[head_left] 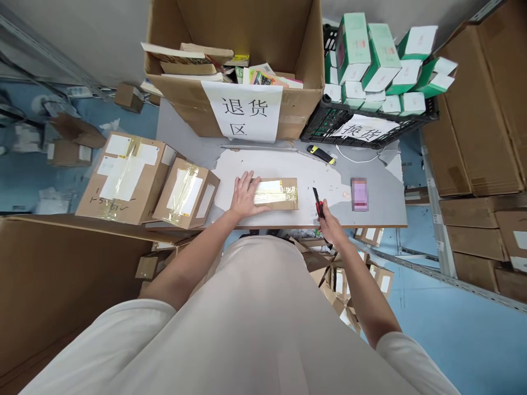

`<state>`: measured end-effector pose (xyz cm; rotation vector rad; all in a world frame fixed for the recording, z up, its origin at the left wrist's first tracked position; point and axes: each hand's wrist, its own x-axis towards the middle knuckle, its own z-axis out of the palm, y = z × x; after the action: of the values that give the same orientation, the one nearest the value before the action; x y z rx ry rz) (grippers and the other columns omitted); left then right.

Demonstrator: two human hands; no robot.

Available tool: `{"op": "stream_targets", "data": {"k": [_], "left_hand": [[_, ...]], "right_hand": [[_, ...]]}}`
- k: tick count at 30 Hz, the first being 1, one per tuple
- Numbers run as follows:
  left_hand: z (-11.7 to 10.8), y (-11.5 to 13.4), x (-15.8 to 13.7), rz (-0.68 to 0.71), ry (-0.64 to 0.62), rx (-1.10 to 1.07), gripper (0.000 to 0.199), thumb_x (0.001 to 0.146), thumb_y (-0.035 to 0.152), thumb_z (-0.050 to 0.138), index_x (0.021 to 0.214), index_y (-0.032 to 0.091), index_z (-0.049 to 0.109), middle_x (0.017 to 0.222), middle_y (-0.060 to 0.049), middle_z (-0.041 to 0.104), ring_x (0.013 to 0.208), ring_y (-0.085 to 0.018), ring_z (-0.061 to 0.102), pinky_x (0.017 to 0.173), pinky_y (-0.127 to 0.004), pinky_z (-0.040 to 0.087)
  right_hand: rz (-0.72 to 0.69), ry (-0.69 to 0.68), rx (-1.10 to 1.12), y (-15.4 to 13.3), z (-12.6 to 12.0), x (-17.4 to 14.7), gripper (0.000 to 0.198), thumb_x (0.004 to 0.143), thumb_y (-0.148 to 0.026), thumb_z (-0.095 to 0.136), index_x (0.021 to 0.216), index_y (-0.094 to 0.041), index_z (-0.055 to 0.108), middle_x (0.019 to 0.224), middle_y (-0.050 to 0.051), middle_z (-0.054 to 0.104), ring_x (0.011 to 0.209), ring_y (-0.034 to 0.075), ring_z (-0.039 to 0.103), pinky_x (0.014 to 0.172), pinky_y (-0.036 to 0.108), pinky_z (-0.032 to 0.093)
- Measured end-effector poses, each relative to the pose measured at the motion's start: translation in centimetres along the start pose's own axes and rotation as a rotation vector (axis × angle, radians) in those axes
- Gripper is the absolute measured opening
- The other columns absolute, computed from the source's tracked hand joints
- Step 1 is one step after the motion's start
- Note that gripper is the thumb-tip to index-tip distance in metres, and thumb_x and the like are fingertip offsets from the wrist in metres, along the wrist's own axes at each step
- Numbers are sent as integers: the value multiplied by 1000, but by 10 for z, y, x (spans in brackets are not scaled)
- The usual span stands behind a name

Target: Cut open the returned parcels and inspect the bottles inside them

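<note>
A small flat cardboard parcel [280, 193], sealed with clear tape over a white label, lies on the grey table [382, 211] near its front edge. My left hand [246, 195] rests flat on the parcel's left end, fingers spread. My right hand [331, 227] grips a red and black box cutter [318, 202] just to the right of the parcel, the blade end pointing away from me and not touching the parcel.
Two taped parcels [123, 175] [187, 193] sit at the table's left. At the back stand a big carton of books [247, 82] with a paper sign and a black crate [362, 123] of green boxes. A yellow-black cutter [321, 154] and a pink item [360, 193] lie on the table.
</note>
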<state>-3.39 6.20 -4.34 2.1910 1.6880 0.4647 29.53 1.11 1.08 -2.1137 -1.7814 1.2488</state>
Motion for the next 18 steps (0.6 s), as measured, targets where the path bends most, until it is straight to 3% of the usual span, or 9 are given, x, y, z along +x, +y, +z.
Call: {"op": "stream_targets", "data": {"k": [3,6,7,9,11,14,18], "left_hand": [[2,-1,-2,-37,67,-45,95,69,68,62,142,13,37,154,-22,27,146,-37,17,116,-55,12],[3,-2,-4,-82,115,-98,99,68,67,64,144,12,31,154,-24,26,146,-37,17,115,-56,16],[3,-2,-6,-104,124,-121,103,67,67,65,146,12,28,154,-24,24,146,-37,17,115,-56,17],[4,-4,-11,-164,135,-184,114,63,68,69,149,12,19,155,-25,19,146,-36,16,115,-55,21],[5,-5,-18,-245,140,-263,124,59,67,73,151,12,11,157,-25,14,147,-36,14,115,-53,24],[9,-9,-32,-384,113,-405,129,55,63,79,152,13,8,157,-24,18,146,-36,20,116,-51,26],[14,-15,-52,-443,13,-682,111,66,56,74,151,15,16,150,-20,36,136,-30,41,111,-44,37]], "right_hand": [[-66,-2,-2,-3,11,14,86,82,-24,43,155,-23,-2,110,10,63,72,18,59,81,39,48],[-60,5,60,-5,15,26,91,79,-23,45,155,-20,-6,111,11,61,79,19,59,85,40,47],[-56,12,89,-5,16,31,90,78,-23,46,154,-20,-1,108,10,61,80,20,58,85,40,46],[-66,46,154,-7,18,39,78,75,-23,49,148,-20,24,99,6,61,80,19,57,83,39,46],[-81,104,244,-10,22,46,52,72,-27,54,123,-20,48,89,2,59,76,18,54,80,37,46],[-63,108,474,-16,34,53,34,67,-35,63,95,-21,50,79,-3,53,70,15,51,73,34,47],[26,-56,716,-23,51,54,37,69,-43,63,96,-23,46,78,-5,51,67,13,52,68,31,49]]}}
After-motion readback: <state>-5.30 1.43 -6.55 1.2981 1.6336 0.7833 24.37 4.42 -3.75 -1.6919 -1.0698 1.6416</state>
